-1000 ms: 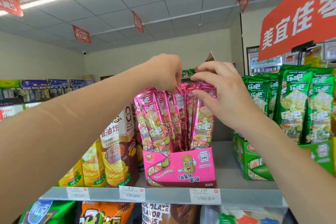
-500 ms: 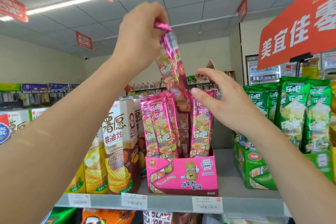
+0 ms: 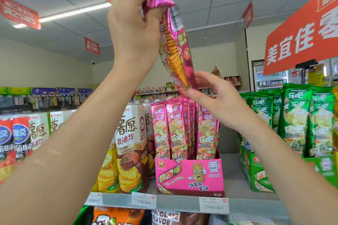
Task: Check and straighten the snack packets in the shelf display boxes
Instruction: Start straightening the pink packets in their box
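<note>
Pink foil snack packet (image 3: 175, 45), long and narrow with a clear strip showing stacked orange crisps, hangs tilted high above the pink cardboard display box (image 3: 190, 177), well clear of it. The left hand (image 3: 135, 29) pinches the crumpled top seal of this packet with its fingers curled around the foil. The right hand (image 3: 219, 100) meets the packet's lower end, thumb in front and fingers behind, nipping the bottom edge just over the row of matching pink packets (image 3: 172, 129) that stand upright in the box. That box sits at the front of the grey metal shelf (image 3: 179, 203), above a white price label (image 3: 213, 204). Just left of it stand tall brown-and-white crisp cartons (image 3: 131, 148); to the right, apart from the pink box, a green cardboard display box (image 3: 256, 175) holds upright green foil packets (image 3: 296, 120)
</note>
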`<state>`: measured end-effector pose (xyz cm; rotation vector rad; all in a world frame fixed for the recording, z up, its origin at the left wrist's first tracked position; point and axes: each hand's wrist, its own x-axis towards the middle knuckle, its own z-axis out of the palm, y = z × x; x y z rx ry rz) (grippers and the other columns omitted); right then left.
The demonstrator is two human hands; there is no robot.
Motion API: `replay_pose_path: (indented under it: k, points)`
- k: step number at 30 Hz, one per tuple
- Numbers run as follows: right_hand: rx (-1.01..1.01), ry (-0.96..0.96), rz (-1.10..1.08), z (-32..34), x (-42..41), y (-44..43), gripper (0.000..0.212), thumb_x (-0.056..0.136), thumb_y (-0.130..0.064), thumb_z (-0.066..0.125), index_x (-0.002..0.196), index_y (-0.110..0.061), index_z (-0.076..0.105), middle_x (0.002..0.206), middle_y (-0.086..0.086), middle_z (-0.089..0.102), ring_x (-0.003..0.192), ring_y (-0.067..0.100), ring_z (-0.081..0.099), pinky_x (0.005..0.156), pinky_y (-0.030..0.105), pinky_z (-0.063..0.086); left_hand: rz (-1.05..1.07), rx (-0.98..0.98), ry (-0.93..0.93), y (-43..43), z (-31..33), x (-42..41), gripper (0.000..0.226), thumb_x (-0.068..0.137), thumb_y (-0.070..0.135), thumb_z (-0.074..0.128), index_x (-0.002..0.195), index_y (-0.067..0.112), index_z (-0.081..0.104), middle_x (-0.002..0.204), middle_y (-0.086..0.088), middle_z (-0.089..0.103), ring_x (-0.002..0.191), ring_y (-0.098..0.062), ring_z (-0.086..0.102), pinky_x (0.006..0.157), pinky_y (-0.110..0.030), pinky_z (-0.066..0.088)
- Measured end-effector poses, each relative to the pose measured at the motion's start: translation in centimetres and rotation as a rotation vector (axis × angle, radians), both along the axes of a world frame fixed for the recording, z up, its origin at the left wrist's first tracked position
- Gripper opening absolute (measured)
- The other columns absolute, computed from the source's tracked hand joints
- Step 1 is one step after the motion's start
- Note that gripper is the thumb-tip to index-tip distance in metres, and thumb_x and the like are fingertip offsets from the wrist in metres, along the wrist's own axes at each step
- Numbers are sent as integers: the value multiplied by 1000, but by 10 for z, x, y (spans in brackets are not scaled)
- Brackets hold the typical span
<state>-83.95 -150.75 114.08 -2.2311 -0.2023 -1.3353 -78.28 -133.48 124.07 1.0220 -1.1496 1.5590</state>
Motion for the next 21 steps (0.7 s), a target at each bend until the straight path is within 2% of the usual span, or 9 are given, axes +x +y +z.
replay_pose_path:
  k: [3, 6, 8, 11, 13, 15, 18, 20, 21]
  points:
    - [-32, -1, -51, 1, 6, -1, 40, 87, -38, 67, 125, -36, 53, 110, -25, 62, 104, -11, 55, 91, 29, 44, -35, -64, -23, -3, 4, -8, 13, 87, 4, 58, 95, -3, 67, 95, -18, 64, 90, -13, 49, 76, -19, 40]
    - [6, -99, -85, 3, 8, -1, 35, 92, -30, 63, 127, -29, 55, 107, -21, 65, 92, -4, 62, 84, 27, 51, -65, -76, -43, -3, 8, -13, 13, 89, 8, 61, 95, -1, 67, 94, -15, 63, 89, -12, 49, 75, -15, 38]
    - [27, -155, -93, 6, 3, -3, 33, 94, -26, 61, 126, -26, 57, 103, -19, 67, 89, 1, 63, 81, 26, 51, -79, -75, -48, -1, 8, -13, 13, 89, 10, 61, 96, 1, 68, 91, -9, 59, 87, -13, 51, 74, -17, 41]
    - [44, -187, -76, 7, -9, -7, 28, 94, -20, 59, 122, -27, 58, 97, -18, 67, 82, 9, 63, 74, 22, 51, -101, -80, -11, 5, 7, -4, 13, 89, 11, 62, 98, 4, 67, 92, -2, 57, 86, -22, 56, 77, -34, 49]
    - [32, -176, -68, 5, -18, -7, 27, 95, -20, 58, 120, -30, 58, 97, -19, 66, 81, 6, 62, 68, 14, 48, -132, -71, 47, 8, 4, 3, 12, 89, 12, 61, 99, 6, 66, 93, -3, 59, 86, -20, 55, 79, -40, 49]
    - [28, -158, -56, 2, -29, -4, 26, 95, -19, 58, 118, -31, 58, 96, -19, 65, 85, 0, 61, 67, 9, 44, -174, -68, 102, 9, -1, 9, 10, 90, 13, 62, 98, 9, 66, 92, -2, 60, 85, -16, 53, 79, -40, 49]
    - [44, -132, 2, -10, -47, 4, 28, 96, -16, 57, 118, -32, 59, 95, -15, 67, 85, 6, 62, 72, 22, 51, -213, -70, 198, 7, -12, 13, 6, 89, 15, 64, 94, 16, 65, 90, -3, 62, 82, -16, 55, 78, -40, 50]
    - [54, -132, 42, -23, -62, 11, 34, 96, -15, 55, 118, -40, 58, 99, -17, 67, 80, 10, 63, 70, 33, 55, -200, -36, 282, 5, -21, 14, 6, 88, 17, 66, 93, 21, 66, 91, -6, 66, 81, -21, 60, 78, -41, 52]
    - [62, -135, 55, -30, -69, 15, 37, 95, -15, 54, 115, -46, 58, 99, -19, 68, 76, 7, 63, 67, 29, 55, -177, -7, 327, 4, -27, 13, 7, 87, 18, 67, 93, 23, 67, 91, -6, 68, 82, -21, 63, 78, -42, 53]
